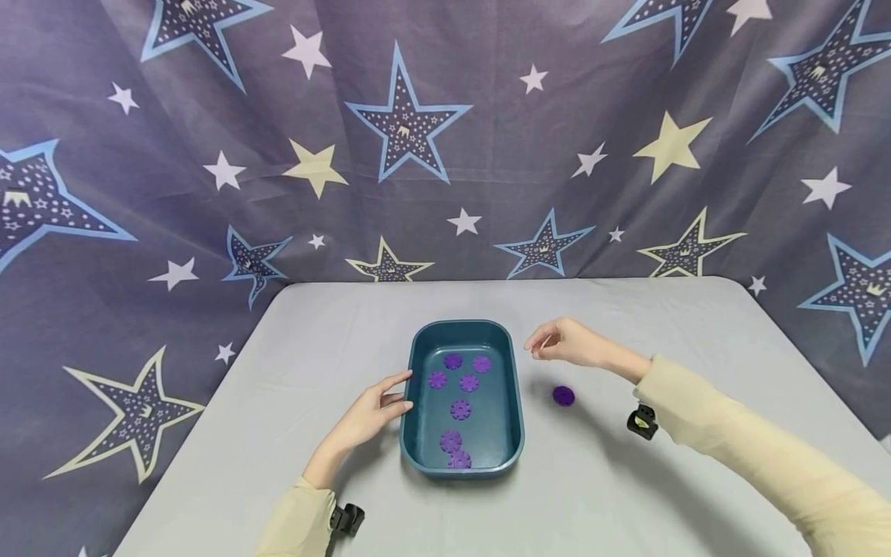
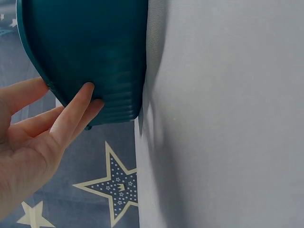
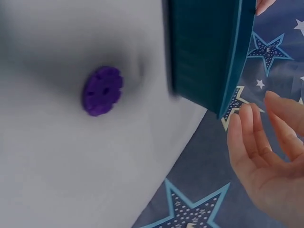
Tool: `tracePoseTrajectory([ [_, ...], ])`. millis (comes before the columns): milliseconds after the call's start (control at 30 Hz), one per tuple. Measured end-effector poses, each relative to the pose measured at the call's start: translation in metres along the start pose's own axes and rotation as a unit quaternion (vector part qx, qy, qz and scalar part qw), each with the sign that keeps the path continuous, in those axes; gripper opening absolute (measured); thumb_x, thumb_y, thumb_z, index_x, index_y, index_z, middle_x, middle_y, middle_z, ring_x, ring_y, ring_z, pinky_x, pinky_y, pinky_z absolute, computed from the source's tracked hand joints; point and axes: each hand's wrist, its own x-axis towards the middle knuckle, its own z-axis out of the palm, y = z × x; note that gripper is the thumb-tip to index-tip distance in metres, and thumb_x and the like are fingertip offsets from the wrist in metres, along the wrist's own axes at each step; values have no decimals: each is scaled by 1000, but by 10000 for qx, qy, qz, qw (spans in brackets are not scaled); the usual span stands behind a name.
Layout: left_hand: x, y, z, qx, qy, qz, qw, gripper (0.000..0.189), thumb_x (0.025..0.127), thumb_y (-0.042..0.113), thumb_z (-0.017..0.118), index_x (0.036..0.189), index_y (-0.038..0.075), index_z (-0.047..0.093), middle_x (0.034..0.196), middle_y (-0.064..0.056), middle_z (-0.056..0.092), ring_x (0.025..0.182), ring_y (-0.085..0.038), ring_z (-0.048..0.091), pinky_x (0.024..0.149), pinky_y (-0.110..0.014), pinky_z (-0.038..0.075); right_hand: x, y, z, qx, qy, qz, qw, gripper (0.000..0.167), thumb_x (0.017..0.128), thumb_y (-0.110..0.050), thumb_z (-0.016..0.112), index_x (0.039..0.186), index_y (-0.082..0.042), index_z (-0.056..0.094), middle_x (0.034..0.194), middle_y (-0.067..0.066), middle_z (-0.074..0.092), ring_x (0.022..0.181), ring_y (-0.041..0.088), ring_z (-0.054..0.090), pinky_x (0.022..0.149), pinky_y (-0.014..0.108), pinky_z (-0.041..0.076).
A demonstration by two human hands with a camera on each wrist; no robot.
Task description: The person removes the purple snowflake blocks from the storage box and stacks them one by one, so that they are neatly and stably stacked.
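A teal tray [image 1: 462,471] stands on the table, with several purple notched discs [image 1: 460,409] lying flat on its floor. My left hand [image 1: 369,414] is at the tray's left side. In the left wrist view its fairly straight fingers [image 2: 78,107] touch the outer wall, and another digit meets the rim. My right hand [image 1: 567,343] hovers just right of the tray, apart from it. Its fingers are loosely bent, and nothing shows between them in the right wrist view. One more purple disc [image 1: 563,395] lies on the table below and slightly right of that hand.
The table [image 1: 334,333] has a pale grey cover. Behind and beside it hangs a dark cloth [image 1: 431,209] printed with stars. A black wrist strap [image 1: 642,422] sits near my right sleeve, another strap [image 1: 346,519] near my left.
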Motion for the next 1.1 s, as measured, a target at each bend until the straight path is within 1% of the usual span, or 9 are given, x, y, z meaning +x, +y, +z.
tracePoseTrajectory([
  [133,0,0,0,-7,42,-27,10000,54,86,11,57,134,2,35,139,-20,29,116,-36,43,95,-44,37,7,-10,1,-125,-84,-39,9999,16,80,-2,60,94,3,64,85,11,65,78,21,62,68,27,51],
  [333,0,1,0,-68,66,-41,9999,54,85,10,57,134,2,36,139,-20,29,116,-36,44,95,-43,37,17,-24,6,-307,-348,-155,9988,17,81,-3,59,97,4,64,86,11,64,79,21,61,67,29,52],
  [500,0,1,1,-43,31,-11,10000,54,86,10,57,134,1,35,139,-20,29,116,-36,43,94,-43,37,27,-30,13,-426,-550,-358,9969,16,80,-3,60,95,0,65,83,6,65,77,17,60,66,25,51],
  [667,1,1,1,-35,33,-1,10000,54,86,10,57,134,1,35,139,-21,29,116,-37,43,95,-43,37,35,-34,21,-530,-776,-552,9940,15,79,-2,62,93,0,65,80,5,64,74,14,59,64,21,50],
  [867,0,2,0,-61,32,-16,10000,54,86,10,57,135,1,35,139,-21,28,116,-37,43,95,-44,36,45,-37,34,-752,-1098,-702,9886,17,77,-2,64,93,-1,66,85,8,65,75,12,60,65,19,50],
  [967,0,1,0,-54,8,-26,10000,54,86,10,56,135,1,34,140,-20,28,116,-37,43,95,-44,36,48,-39,41,-815,-1292,-767,9853,18,76,-2,65,94,1,65,89,11,65,78,13,60,67,20,50],
  [1100,0,0,-1,-17,6,-1,10000,54,86,10,56,135,1,34,140,-21,28,116,-37,42,95,-44,36,51,-42,48,-933,-1554,-756,9805,22,76,-2,65,97,3,64,93,14,64,82,16,60,70,21,50],
])
